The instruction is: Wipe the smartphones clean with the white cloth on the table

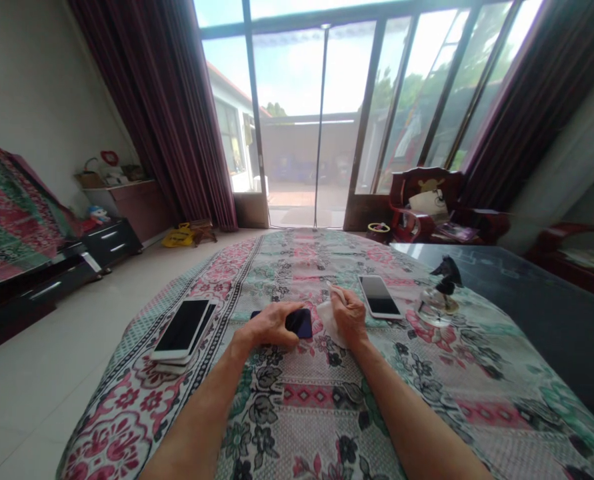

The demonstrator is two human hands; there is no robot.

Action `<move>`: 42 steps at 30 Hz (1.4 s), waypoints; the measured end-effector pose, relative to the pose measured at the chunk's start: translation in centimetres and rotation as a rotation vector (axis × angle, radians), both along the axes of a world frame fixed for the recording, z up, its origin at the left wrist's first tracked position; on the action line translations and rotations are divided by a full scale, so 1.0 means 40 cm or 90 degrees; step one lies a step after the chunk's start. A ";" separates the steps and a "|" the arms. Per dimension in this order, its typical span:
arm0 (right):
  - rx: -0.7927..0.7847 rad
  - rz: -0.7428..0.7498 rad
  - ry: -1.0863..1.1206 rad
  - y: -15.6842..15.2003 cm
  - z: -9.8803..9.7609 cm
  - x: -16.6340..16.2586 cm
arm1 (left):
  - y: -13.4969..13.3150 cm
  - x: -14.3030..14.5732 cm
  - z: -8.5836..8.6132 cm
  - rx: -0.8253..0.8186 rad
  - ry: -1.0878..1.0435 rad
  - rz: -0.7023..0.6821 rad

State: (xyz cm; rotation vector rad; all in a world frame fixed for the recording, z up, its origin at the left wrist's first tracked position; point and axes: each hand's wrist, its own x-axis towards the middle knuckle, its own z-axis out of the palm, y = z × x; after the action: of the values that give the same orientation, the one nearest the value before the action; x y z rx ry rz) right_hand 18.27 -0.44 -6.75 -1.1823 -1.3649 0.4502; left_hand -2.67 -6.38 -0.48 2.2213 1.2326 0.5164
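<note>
A dark phone [303, 323] lies flat on the flowered tablecloth [307, 413], at the middle of the table and just ahead of both forearms. From my remote view, the left hand [269, 325] grasps it. The fingers are spread over its left part and the thumb is at its near edge, so only the right end of the dark screen shows.

Just beside the phone, the right hand [349, 316] is clenched around a bunched white cloth [327, 320]. The cloth spills out of the fist toward the phone. I cannot tell whether cloth and phone touch.

To the left, near the table's edge, sits a stack of phones [184, 330]. The top one is white-framed with a black screen, and its edges sit slightly askew on those below. To the right of the right hand, a single white phone [379, 296] lies face up, apart from the others. Beyond it stands a small glass ornament [439, 301] topped by a black horse figure.

The cloth ends at the right, where a dark glass tabletop [541, 313] shows. Behind the table are tall sliding glass doors [321, 133] flanked by maroon curtains [167, 113], with a red wooden chair [427, 200] by the right curtain.
</note>
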 end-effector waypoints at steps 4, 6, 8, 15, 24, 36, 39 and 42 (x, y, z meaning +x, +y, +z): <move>0.002 0.014 0.014 -0.002 0.003 -0.003 | 0.007 -0.059 0.019 -0.075 -0.169 0.030; 0.008 0.020 0.018 -0.004 0.007 -0.005 | 0.012 -0.079 0.020 -0.124 -0.256 0.013; 0.012 0.023 0.018 -0.005 0.009 -0.006 | 0.015 -0.087 0.018 -0.164 -0.316 0.014; 0.019 0.036 0.022 -0.012 0.016 -0.006 | 0.015 -0.087 0.014 -0.201 -0.391 0.018; 0.115 0.177 -0.014 -0.081 0.088 -0.052 | 0.025 -0.103 -0.007 -0.219 -0.448 0.015; 0.134 0.257 -0.004 -0.127 0.114 -0.094 | 0.018 -0.100 -0.001 -0.252 -0.515 -0.002; 0.135 0.261 0.004 -0.137 0.117 -0.100 | 0.019 -0.101 -0.003 -0.256 -0.525 -0.002; 0.129 0.260 0.012 -0.139 0.116 -0.101 | 0.019 -0.102 -0.004 -0.255 -0.527 0.002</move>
State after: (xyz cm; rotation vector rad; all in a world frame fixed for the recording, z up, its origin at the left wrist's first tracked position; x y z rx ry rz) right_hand 14.23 -5.99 -2.10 -0.7321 -1.6001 0.5926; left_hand -6.76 -5.61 -0.64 1.4210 0.7941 0.9639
